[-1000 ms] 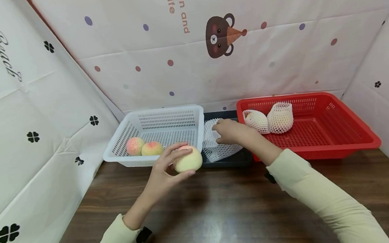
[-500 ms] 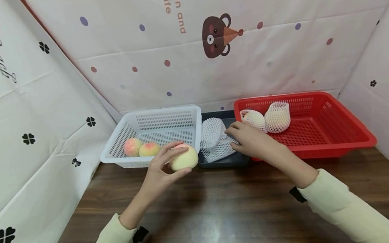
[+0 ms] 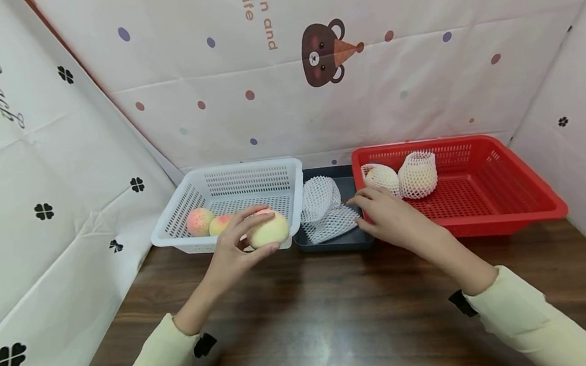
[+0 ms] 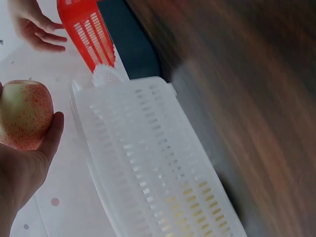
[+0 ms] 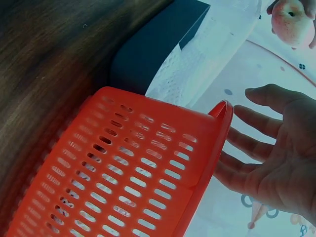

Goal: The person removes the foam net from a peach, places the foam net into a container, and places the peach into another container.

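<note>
Three containers in a row on the table: left basket, tray in the middle, right basket. Two peaches sit in the left one's near-left part, loose nets in the tray, netted fruits in the right one's left end. Third peach's in the left grip around the left basket's near-right corner; right grip's by the right basket's left end. Cloth hangs behind everything.

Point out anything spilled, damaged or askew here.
Nothing looks spilled or damaged; the foam nets just lie loosely in the dark tray. Only the bear print behind is askew: turned sideways, hat pointing right in the head view.
</note>
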